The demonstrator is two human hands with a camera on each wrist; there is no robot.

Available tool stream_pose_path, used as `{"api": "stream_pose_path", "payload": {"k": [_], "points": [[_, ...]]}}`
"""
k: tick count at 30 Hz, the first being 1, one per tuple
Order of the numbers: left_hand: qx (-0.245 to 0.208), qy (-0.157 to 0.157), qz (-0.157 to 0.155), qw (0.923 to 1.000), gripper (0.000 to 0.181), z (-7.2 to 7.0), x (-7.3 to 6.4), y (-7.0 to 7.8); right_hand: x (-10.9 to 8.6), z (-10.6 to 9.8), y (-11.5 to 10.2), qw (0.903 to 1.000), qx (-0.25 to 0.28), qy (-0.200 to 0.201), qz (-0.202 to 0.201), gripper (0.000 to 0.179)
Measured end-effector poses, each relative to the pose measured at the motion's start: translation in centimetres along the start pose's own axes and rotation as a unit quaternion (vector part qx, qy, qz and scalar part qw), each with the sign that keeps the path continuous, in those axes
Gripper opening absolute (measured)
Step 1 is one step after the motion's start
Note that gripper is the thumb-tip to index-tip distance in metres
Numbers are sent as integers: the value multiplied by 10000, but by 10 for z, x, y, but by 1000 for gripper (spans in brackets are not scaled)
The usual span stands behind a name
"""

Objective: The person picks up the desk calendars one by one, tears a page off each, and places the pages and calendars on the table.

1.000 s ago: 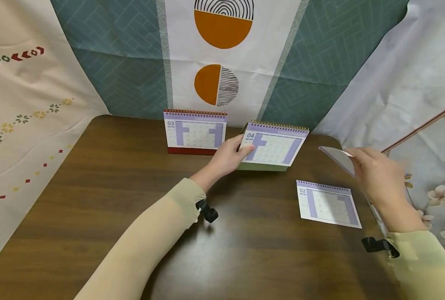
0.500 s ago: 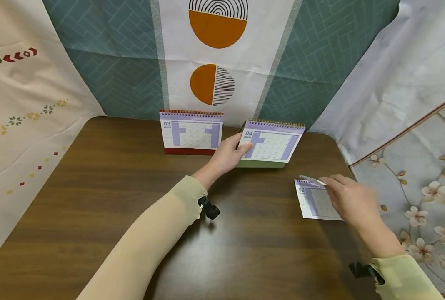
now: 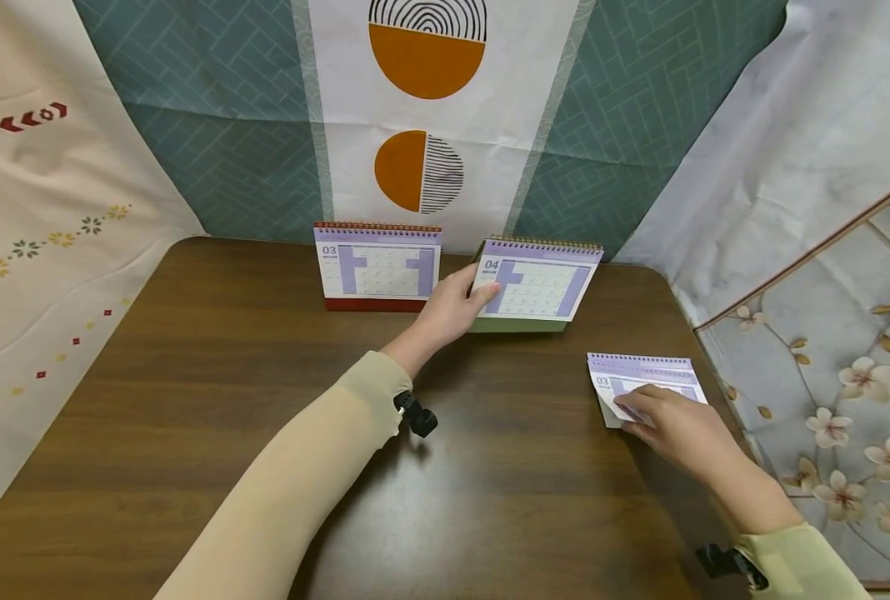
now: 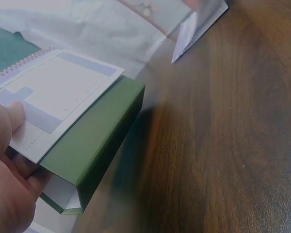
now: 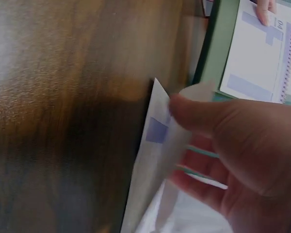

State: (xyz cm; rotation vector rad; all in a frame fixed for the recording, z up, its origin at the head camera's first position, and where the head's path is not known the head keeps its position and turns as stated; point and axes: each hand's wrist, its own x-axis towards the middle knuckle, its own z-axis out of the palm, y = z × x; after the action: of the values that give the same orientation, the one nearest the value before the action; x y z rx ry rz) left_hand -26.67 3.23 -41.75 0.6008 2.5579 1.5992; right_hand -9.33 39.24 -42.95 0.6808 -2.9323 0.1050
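Note:
My left hand [image 3: 448, 312] grips the left side of a green desk calendar [image 3: 538, 283], thumb on its front page marked 04. The left wrist view shows its green base [image 4: 97, 131], with fingers behind the page. On the right, my right hand [image 3: 677, 425] pinches the lower part of a loose calendar page [image 3: 640, 367] marked 03, punched holes along its top. This page lies over another loose page, which is mostly hidden. Up close in the right wrist view, the page [image 5: 157, 131] bends between thumb and fingers.
Left of the green calendar, a red desk calendar [image 3: 377, 262] stands upright, showing 03. Both stand near the back of the brown wooden table [image 3: 265, 417]. Patterned cloths [image 3: 220, 125] hang behind and at the sides, close to the table's edges.
My right hand has brought the 03 page left and down over the loose 02 page, covering it. My left hand has kept its grip on the green calendar.

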Motion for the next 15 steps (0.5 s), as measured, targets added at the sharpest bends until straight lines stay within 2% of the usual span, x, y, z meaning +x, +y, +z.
{"api": "stream_pose_path", "payload": {"k": [3, 6, 10, 13, 15], "points": [[5, -20, 3, 10000, 49, 1, 1, 0, 0, 0, 2, 9984, 178, -525, 77, 41], [-22, -44, -59, 10000, 49, 1, 1, -1, 6, -4, 5, 9964, 331, -734, 268, 45], [-54, -33, -130, 9999, 50, 1, 2, -2, 26, -15, 8, 9935, 616, -598, 742, 55], [-40, -28, -133, 9999, 50, 1, 3, -2, 45, -20, 12, 9871, 1155, -293, 1066, 62], [-39, -31, -145, 9999, 50, 2, 4, -2, 59, -20, 14, 9795, 1611, -85, 1202, 67]]}}
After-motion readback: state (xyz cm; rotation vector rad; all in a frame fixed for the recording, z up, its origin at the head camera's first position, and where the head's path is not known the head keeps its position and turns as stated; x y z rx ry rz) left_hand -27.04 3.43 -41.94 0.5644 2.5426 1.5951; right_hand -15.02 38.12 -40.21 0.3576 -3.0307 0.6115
